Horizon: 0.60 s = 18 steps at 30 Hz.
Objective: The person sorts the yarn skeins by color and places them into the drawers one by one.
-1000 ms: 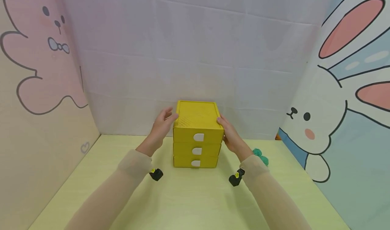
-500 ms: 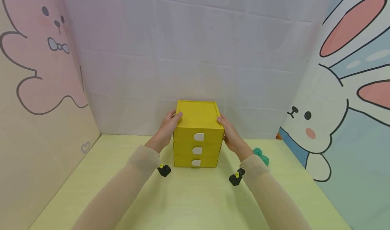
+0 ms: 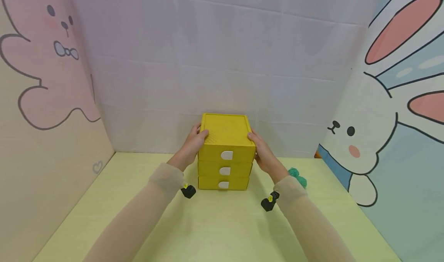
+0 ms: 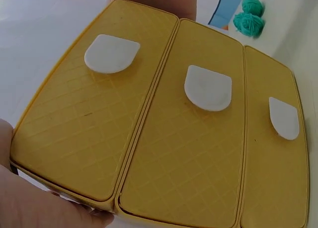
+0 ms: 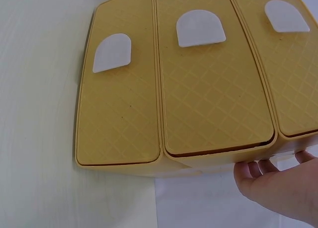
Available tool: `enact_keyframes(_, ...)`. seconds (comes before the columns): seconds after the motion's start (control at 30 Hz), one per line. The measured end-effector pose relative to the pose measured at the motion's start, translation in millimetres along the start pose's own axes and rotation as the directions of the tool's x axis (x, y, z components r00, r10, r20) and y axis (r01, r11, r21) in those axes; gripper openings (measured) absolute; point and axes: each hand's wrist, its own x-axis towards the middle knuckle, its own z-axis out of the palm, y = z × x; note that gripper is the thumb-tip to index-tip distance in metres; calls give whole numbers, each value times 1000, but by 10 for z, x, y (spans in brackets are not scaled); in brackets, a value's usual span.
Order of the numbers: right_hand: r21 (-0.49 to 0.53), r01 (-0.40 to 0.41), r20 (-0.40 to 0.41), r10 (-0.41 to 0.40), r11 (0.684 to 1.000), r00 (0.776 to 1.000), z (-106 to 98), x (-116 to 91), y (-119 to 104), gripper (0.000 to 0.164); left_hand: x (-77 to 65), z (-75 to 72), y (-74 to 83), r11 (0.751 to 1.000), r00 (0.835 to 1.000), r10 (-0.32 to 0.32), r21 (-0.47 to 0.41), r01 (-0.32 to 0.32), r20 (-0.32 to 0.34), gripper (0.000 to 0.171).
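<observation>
Since a second ago, the left hand [image 3: 190, 146] has come in against the yellow drawer box [image 3: 227, 143], centre of the head view, gripping its left edge, thumb on top. Opposite, the right hand [image 3: 265, 153] grips likewise; a sleeve [image 3: 290, 190] partly hides green yarn [image 3: 299, 179]. Left wrist view: the left hand is cut off, lower left. Right wrist view: bent fingers [image 5: 243, 177] at lower right, box top cropped.

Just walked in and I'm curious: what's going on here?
A person's left hand and right hand grip a yellow three-drawer unit by its sides, near the top. It appears to stand on the table, and its three drawers, each with a white tab, look closed. Two balls of green yarn lie off to the person's right.
</observation>
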Motion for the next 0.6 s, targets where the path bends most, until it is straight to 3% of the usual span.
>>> enact_keyframes(0.3, 22, 22, 3, -22, 1000, 1000, 38, -4, 13, 66, -5, -40, -53, 999, 999, 32, 22, -32, 10, 67)
enact_keyframes(0.6, -22, -25, 43, 26, 999, 999, -48, -151, 21, 65, -41, -48, -54, 999, 999, 42, 5, -42, -2, 67)
